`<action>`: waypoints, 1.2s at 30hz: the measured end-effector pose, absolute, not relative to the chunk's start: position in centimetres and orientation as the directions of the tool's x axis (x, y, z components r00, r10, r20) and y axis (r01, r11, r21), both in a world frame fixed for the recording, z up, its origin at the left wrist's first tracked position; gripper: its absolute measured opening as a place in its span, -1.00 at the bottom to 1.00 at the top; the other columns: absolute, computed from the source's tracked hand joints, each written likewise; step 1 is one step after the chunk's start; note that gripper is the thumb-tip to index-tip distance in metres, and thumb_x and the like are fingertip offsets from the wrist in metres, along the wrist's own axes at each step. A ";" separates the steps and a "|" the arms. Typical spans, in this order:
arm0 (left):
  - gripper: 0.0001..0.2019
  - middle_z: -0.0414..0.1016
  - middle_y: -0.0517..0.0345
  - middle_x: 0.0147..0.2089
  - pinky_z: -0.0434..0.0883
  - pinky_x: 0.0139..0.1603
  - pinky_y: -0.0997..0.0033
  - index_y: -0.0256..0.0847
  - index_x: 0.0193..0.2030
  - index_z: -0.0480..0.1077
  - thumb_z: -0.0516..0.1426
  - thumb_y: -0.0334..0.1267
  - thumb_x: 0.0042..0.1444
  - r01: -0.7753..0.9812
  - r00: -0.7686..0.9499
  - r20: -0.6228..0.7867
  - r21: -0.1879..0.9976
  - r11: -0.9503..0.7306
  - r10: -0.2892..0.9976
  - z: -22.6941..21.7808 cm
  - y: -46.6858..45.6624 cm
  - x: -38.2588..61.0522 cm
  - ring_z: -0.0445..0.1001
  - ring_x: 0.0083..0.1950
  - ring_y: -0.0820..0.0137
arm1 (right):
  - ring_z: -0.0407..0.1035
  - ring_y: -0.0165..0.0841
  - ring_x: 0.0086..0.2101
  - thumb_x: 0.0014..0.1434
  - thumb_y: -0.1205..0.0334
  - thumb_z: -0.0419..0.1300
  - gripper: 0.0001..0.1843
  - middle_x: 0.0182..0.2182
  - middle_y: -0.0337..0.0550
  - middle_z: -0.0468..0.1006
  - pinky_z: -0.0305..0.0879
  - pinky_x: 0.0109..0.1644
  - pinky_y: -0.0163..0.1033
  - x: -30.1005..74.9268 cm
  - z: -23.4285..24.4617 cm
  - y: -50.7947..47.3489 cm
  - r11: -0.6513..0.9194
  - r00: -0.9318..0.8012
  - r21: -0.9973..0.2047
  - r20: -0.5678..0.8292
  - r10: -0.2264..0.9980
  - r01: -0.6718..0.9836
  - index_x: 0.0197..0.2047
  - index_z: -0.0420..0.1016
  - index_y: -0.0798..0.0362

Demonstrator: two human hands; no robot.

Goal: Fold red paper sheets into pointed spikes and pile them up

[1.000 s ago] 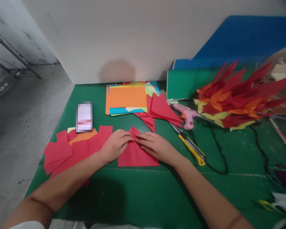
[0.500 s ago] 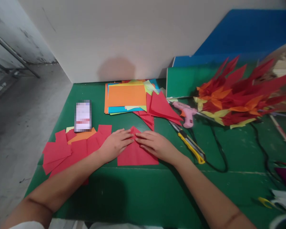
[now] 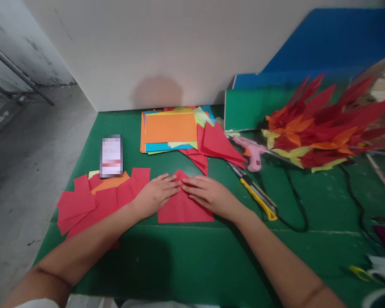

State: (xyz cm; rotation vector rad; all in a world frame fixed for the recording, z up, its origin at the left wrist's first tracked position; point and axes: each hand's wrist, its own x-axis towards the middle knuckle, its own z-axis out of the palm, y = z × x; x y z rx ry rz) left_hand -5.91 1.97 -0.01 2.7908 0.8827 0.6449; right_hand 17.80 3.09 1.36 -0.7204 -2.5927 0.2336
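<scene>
A red paper sheet (image 3: 183, 209) lies on the green table (image 3: 192, 261) with its top corners folded in to a point. My left hand (image 3: 155, 194) lies flat on its left flap, fingers stretched out. My right hand (image 3: 210, 194) presses flat on the right flap, fingers straight and meeting the left fingertips at the centre crease. Neither hand holds anything. Loose red paper squares (image 3: 93, 203) lie spread just left of my left hand.
A phone (image 3: 111, 156) lies at the back left. A stack of coloured sheets (image 3: 170, 130) and folded red triangles (image 3: 216, 145) sit behind. A pink glue gun (image 3: 252, 153), yellow utility knife (image 3: 258, 196), black cord (image 3: 291, 205) and paper flower (image 3: 321, 128) are to the right.
Both hands stay pressed on the folded red sheet. The view has shifted slightly; nothing else has moved.
</scene>
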 end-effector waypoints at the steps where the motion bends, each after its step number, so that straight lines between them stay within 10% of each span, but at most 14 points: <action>1: -0.70 0.51 0.05 0.06 0.34 0.23 0.10 -0.28 -0.03 0.45 -0.07 -0.43 0.27 0.513 0.735 0.356 0.263 -0.817 0.576 0.0 2.0 -5.9 0.40 0.18 0.27 | 0.41 -0.27 -0.10 0.31 0.30 0.01 -0.71 -0.03 -0.04 0.55 0.43 0.00 -0.08 17.8 1.4 3.1 0.849 -0.769 -0.272 0.362 0.527 0.454 -0.06 0.54 0.08; 36: -0.74 0.49 -0.02 0.03 0.35 0.22 0.25 -0.28 -0.12 0.43 -0.07 -0.30 0.32 0.545 0.707 0.296 0.351 -0.762 0.642 0.9 1.8 -5.6 0.45 0.11 0.35 | 0.38 -0.25 -0.09 0.31 0.30 0.00 -0.69 -0.01 -0.02 0.52 0.41 -0.01 -0.07 17.5 2.0 2.9 0.832 -0.786 -0.281 0.285 0.548 0.478 0.01 0.50 0.07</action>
